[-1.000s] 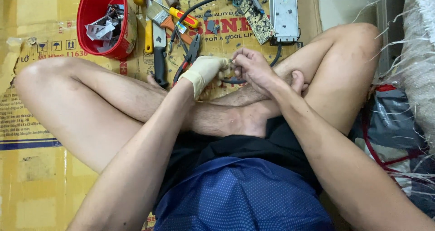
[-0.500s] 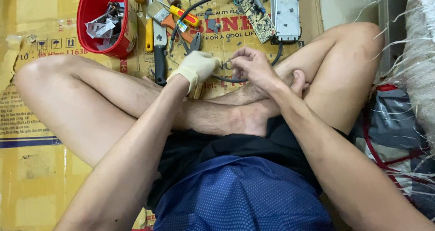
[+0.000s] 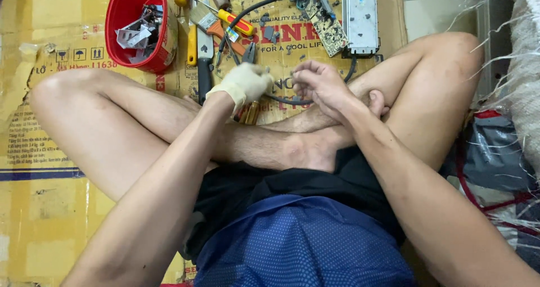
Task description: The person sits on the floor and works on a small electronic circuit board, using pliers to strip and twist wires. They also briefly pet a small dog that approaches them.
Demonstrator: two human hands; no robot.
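My left hand (image 3: 244, 84) wears a pale work glove. Its fingers are curled above my crossed shins, and I cannot see what, if anything, they hold. An amber tool handle (image 3: 248, 113) shows just under that hand. My bare right hand (image 3: 318, 84) is a few centimetres to the right, fingertips pinched on a small dark part. A black cable (image 3: 281, 100) runs on the cardboard beneath both hands.
A red bucket (image 3: 140, 25) of metal scraps stands at the upper left. Yellow-handled screwdrivers (image 3: 192, 45), pliers (image 3: 247, 52), a circuit board (image 3: 322, 18) and a grey metal box (image 3: 360, 14) lie on the cardboard (image 3: 50, 152) ahead. Bags and frayed sacking are on the right.
The gloved left hand has shifted slightly left, away from the right hand, opening a small gap between them. The right hand stays in place.
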